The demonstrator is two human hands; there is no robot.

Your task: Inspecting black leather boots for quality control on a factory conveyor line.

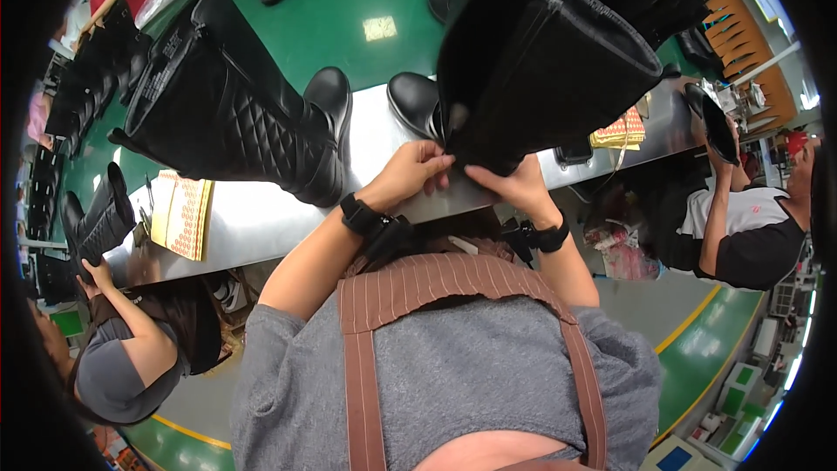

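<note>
A tall black boot (540, 61) stands in front of me on the metal table, its open shaft leaning toward the right and its rounded toe pointing away to the left. My right hand (516, 187) holds it low at the ankle, thumb along the near side and the other fingers hidden behind. At the boot's lower side seam, my left hand (417, 171) has thumb and forefinger pinched together; whatever is between them is too small to make out. A second tall black boot (253, 113) with a quilted side stands to the left, touched by neither hand.
Yellow sheets with red marks (181, 214) lie on the metal table (248, 227) at left, with another stack (619, 131) at right. A green surface (375, 0) beyond carries more boots. Co-workers at left (131, 340) and right (741, 227) handle black footwear.
</note>
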